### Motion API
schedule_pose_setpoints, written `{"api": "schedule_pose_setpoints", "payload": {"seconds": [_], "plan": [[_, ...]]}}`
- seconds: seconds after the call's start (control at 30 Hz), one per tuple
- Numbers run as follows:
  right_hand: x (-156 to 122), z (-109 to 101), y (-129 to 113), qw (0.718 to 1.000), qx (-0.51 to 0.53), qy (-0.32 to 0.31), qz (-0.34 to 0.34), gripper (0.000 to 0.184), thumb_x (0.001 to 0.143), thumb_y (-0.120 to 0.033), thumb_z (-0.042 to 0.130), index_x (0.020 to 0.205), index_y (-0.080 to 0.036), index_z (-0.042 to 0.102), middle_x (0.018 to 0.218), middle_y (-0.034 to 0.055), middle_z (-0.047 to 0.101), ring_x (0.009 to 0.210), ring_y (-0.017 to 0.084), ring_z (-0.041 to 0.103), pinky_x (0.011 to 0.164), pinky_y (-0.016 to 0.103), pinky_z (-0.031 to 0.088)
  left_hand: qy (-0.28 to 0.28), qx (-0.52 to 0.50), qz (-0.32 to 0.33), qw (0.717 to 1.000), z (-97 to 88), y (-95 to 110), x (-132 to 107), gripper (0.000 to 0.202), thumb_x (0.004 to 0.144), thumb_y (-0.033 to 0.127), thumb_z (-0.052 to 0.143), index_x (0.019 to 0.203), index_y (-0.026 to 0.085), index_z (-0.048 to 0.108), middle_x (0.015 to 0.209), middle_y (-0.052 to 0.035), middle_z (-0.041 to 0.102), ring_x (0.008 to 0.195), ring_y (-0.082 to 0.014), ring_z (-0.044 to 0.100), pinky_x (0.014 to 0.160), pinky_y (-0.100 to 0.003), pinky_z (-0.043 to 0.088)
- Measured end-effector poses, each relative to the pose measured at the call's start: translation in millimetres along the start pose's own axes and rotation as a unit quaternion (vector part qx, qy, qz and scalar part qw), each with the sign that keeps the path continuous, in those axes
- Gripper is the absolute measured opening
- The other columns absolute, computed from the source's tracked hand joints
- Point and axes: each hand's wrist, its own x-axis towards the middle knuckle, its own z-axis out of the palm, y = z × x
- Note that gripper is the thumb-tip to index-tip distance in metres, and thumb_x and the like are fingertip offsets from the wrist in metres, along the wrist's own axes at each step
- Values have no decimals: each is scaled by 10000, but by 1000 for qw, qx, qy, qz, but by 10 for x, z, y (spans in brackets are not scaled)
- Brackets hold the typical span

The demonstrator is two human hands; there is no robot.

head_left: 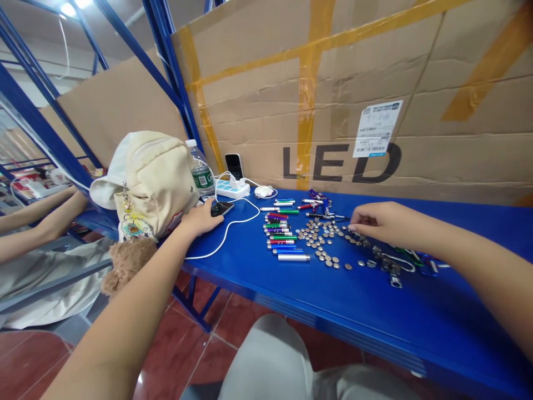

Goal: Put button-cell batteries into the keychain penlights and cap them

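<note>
My left hand rests on a dark phone lying on the blue shelf table, fingers curled over its near end. A white cable runs from the phone. My right hand hovers over a scatter of small round button cells, fingers bent down and pinched at the pile. What the fingertips hold is too small to make out. A row of small coloured metal tubes lies between my two hands.
A cream backpack with a plush toy, a water bottle, a white power strip with a phone charging, and metal clips share the table. A large LED carton stands behind. Another person's arms reach in at left.
</note>
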Motion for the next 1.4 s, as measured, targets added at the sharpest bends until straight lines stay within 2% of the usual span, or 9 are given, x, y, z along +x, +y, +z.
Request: {"api": "schedule_pose_setpoints", "payload": {"seconds": [0.2,0.37,0.47,0.57,0.77,0.93,1.03,1.17,1.4], "plan": [[-20,-35,-33,1000,10,-7,11,238,872,-392,494,792,-216,634,825,81,709,738,222,629,668,361,468,-18,-76,2,997,-95,-135,-77,1003,728,638,629,1518,149,253,1490,-215,450,1322,-397,492,1052,-442,430],[-9,-29,18,1000,14,-2,1,243,862,-398,499,793,-222,651,822,81,717,732,225,634,656,365,475,-54,-193,-14,980,-244,-320,-204,838,739,499,657,1464,178,384,1327,-137,632,1235,-336,588,1014,-391,490],[-4,-23,49,1000,21,-8,7,242,866,-388,494,803,-221,658,829,82,716,741,227,637,671,371,477,-87,-252,3,964,-271,-438,-288,937,667,472,745,1487,247,352,1289,-106,663,1211,-316,609,989,-376,516],[-3,-16,61,999,25,-17,15,231,867,-379,499,814,-218,657,845,84,713,763,233,639,696,379,475,-103,-278,5,955,-234,-478,-300,1037,633,448,792,1514,229,290,1359,-133,611,1221,-288,607,1001,-341,510],[6,3,70,999,20,-24,16,258,881,-416,485,834,-220,647,883,91,714,804,252,639,728,400,472,-34,-229,-44,972,-110,-371,-117,715,805,379,616,1431,102,408,1335,-167,615,1235,-314,584,1062,-390,450],[-2,-14,57,999,23,-29,23,266,887,-416,472,834,-219,643,894,94,716,817,254,640,739,403,476,-35,-274,-34,960,-45,-446,-200,640,883,368,488,1461,127,356,1350,-120,611,1238,-253,586,1029,-327,484],[-7,-20,49,999,23,-30,26,274,885,-421,467,836,-218,644,896,93,715,818,255,641,743,404,476,-20,-289,32,956,-4,-549,-274,618,879,391,468,1454,184,376,1419,-78,557,1262,-217,564,1076,-311,444],[-10,-16,58,999,28,-30,17,306,879,-459,461,845,-220,648,901,92,715,823,257,642,746,403,474,60,-212,174,960,92,-645,-259,495,858,458,427,1203,171,637,1391,-97,554,1376,-267,428,1209,-394,252],[-6,-3,90,999,27,-35,20,317,867,-482,464,858,-225,648,900,84,716,828,261,644,757,411,479,116,-181,195,957,221,-637,-268,516,889,472,346,1136,191,701,1419,-97,491,1368,-288,419,1212,-465,245]]}}
